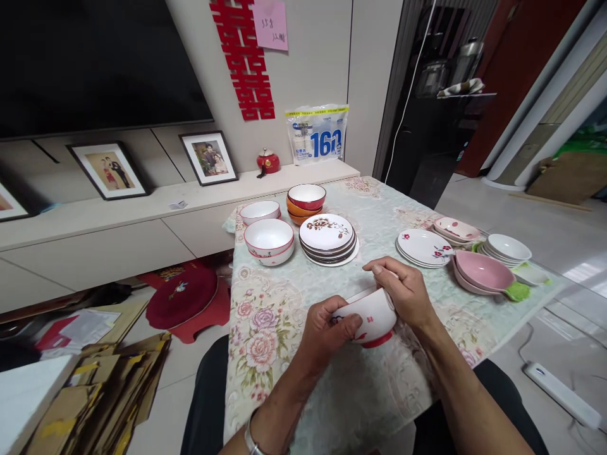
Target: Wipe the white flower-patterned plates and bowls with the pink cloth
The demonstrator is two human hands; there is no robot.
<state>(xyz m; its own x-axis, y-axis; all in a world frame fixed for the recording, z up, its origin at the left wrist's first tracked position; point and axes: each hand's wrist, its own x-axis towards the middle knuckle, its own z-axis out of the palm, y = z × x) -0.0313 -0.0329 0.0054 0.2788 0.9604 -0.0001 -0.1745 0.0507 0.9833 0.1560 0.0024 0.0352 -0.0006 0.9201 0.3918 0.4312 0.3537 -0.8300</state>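
Observation:
A white bowl (pixel 372 315) with a red foot and small red marks is tilted above the near part of the table. My left hand (pixel 329 332) grips its left side, thumb on the outside. At the bowl's right rim is my right hand (pixel 403 291), its fingers bent over the edge and closed on something whitish that is mostly hidden, perhaps a cloth. Beyond the hands stands a stack of brown-flowered plates (pixel 327 232). White bowls with red rims (pixel 269 236) are stacked left of those plates.
Red and orange bowls (pixel 306 197) are stacked at the back. On the right are flowered plates (pixel 424 247), pink leaf-shaped dishes (pixel 482 270) and small white bowls (pixel 509 248). A red stool (pixel 184 297) and flattened cardboard (pixel 90 392) lie left of the table (pixel 260 379).

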